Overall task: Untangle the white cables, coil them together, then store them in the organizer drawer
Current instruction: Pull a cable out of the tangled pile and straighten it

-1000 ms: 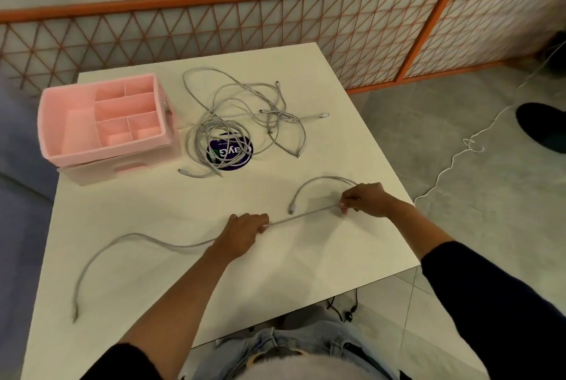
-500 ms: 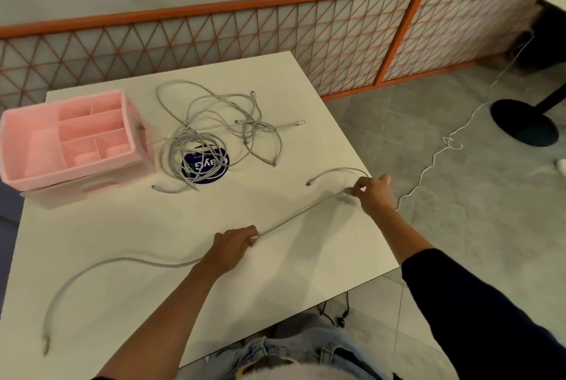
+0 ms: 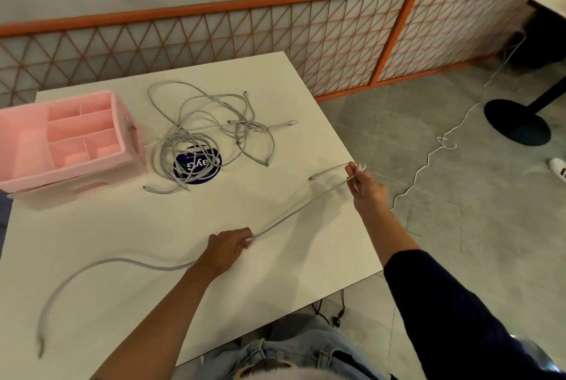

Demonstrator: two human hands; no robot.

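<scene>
Organizer (image 3: 76,171) sits far-left on table (image 3: 122,226), drawer (image 3: 76,192) under its compartments; cable tangle (image 3: 208,131) lies just right of it, centre-back, partly on a sticker (image 3: 197,165); single cable (image 3: 294,214) runs diag. across near half, L front corner to R edge; left hand (image 3: 228,246) grips it mid-table, right hand (image 3: 366,185) pinches it at R edge, plug end just left of that hand; fence (image 3: 275,30) stands behind table; cord (image 3: 425,162) lies on floor to the right, near a round base (image 3: 517,122).
</scene>
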